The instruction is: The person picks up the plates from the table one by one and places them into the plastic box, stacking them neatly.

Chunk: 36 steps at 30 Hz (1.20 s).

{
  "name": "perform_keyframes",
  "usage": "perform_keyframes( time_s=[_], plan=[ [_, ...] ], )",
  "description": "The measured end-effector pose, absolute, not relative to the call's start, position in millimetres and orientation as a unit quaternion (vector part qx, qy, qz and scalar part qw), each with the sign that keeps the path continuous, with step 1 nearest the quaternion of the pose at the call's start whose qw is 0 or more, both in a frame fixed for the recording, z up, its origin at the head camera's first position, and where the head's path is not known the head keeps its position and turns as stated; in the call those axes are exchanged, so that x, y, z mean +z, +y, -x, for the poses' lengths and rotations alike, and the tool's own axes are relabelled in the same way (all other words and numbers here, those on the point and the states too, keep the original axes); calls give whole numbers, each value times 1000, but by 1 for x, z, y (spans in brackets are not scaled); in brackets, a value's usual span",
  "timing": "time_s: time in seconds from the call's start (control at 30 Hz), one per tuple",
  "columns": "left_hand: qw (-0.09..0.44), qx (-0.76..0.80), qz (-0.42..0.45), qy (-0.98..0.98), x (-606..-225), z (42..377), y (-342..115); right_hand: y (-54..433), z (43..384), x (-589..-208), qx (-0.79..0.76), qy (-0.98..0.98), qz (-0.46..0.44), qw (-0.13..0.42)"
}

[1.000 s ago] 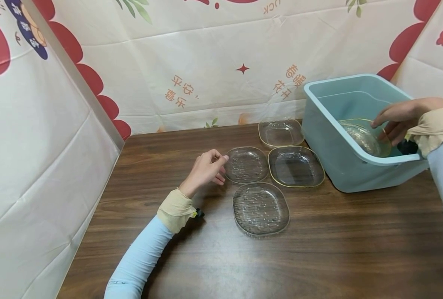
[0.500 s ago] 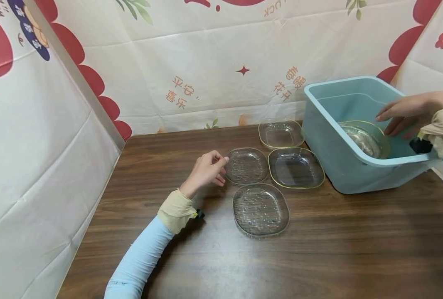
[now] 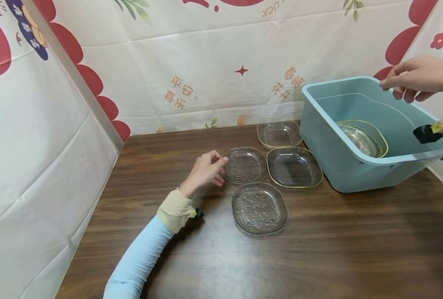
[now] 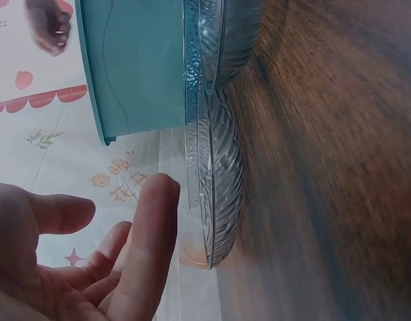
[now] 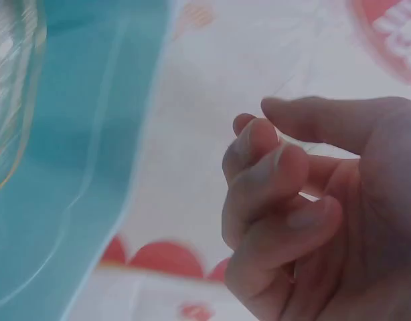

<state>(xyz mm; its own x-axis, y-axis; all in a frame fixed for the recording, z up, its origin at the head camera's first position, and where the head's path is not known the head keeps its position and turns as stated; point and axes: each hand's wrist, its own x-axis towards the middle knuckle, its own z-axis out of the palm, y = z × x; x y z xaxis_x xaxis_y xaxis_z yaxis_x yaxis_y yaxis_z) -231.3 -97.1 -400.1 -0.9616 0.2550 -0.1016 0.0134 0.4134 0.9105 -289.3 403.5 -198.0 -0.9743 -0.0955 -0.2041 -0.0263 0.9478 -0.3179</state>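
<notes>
My left hand hovers at the left side of a clear ribbed glass dish, its fingers loosely bent around nothing. In the left wrist view this dish stands just apart from the fingertips. My right hand is in the air above the right rim of a blue-green plastic bin. The right wrist view shows its fingers loosely curled and holding nothing. Inside the bin, a clear gold-rimmed dish leans against the left wall.
Nearer on the brown wooden table lies another ribbed glass dish. Two gold-rimmed clear dishes stand left of the bin, one in front and one behind. A printed white cloth hangs behind and at the sides.
My right hand has let go of the gold-rimmed dish in the bin, then risen up and to the right, out of the bin. The left hand has stayed put.
</notes>
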Motion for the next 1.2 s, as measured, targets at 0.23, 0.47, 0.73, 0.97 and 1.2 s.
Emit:
perform_keyframes(
  time_s=[0.23, 0.47, 0.73, 0.97, 1.2],
  plan=[
    [111, 527, -82, 839, -402, 231, -97, 340, 263, -184, -159, 981, 89, 73],
    [108, 527, -82, 839, -400, 231, -99, 285, 248, -199, -173, 971, 152, 69],
    [108, 526, -84, 840, -399, 232, -100, 240, 228, -230, -250, 948, 183, 76],
    [105, 528, -86, 838, -398, 231, -103, 220, 227, -261, -332, 916, 212, 78],
    [100, 527, -84, 840, -394, 232, -104, 209, 237, -293, -353, 907, 210, 93]
  ],
)
